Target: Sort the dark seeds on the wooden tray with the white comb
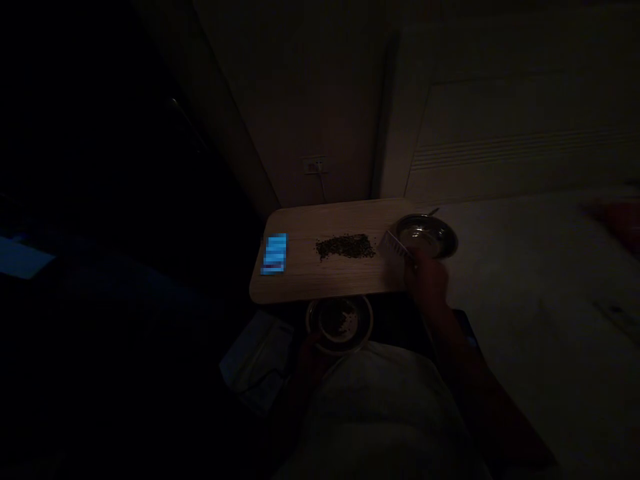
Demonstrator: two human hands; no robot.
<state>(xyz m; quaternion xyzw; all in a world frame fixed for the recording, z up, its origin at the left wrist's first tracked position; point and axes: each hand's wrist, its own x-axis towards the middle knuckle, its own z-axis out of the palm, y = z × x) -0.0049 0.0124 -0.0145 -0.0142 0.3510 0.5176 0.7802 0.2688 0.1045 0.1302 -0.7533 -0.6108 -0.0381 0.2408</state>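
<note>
Tan, wood-grained tabletop (pixel 295 287); granules (pixel 350 246) perhaps brown

**No Legible Writing in the Dark**

We can read no words, numbers, brands or signs. Near the left edge of the wooden tabletop (pixel 300 285), the lit screen (pixel 275 254) shows us only coarse blue blocks, its characters unreadable. Below the near left corner, the pale flat object (pixel 264 335) is too dim for us to make out any print.

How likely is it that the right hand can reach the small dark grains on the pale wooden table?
Probably yes: the right hand holds a pale toothed tool close beside the grains, and nothing visible stands between them.
</note>
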